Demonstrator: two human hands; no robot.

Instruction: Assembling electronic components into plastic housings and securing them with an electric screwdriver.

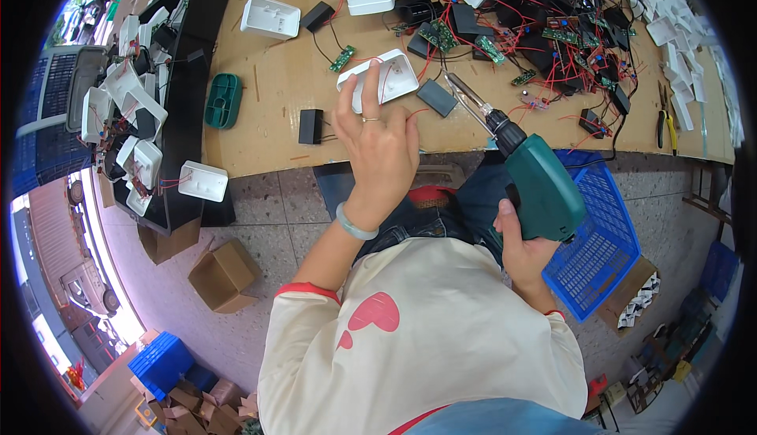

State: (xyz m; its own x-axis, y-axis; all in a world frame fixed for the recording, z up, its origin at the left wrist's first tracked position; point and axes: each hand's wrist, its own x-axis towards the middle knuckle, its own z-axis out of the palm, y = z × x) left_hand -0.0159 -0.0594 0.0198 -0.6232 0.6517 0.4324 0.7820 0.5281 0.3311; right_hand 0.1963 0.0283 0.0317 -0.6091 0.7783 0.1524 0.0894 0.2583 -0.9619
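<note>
Left hand [377, 147], fingers partly spread, overlaps white case [400, 77], grip unclear; right hand [527, 252] wraps green soldering gun's handle [546, 186].

- Shirt [457, 324]: cream/off-wht, I see loose sleeves w/ red cuff trim [309, 288] at L arm; thin bit of same red at R cuff [556, 313].
- Chest print: I count 2 pinkish-red hearts [375, 313], 1 lg, 1 sm.
- Lt-blue cloth [505, 418] + red band [418, 421] at btm edge; can't ID from my end.
- L hand [377, 147]: thin metallic ring [371, 119].
- L wrist: smooth pale grn-gray bangle [355, 224].
- Legs: dk-blue jeans [482, 190].
</note>
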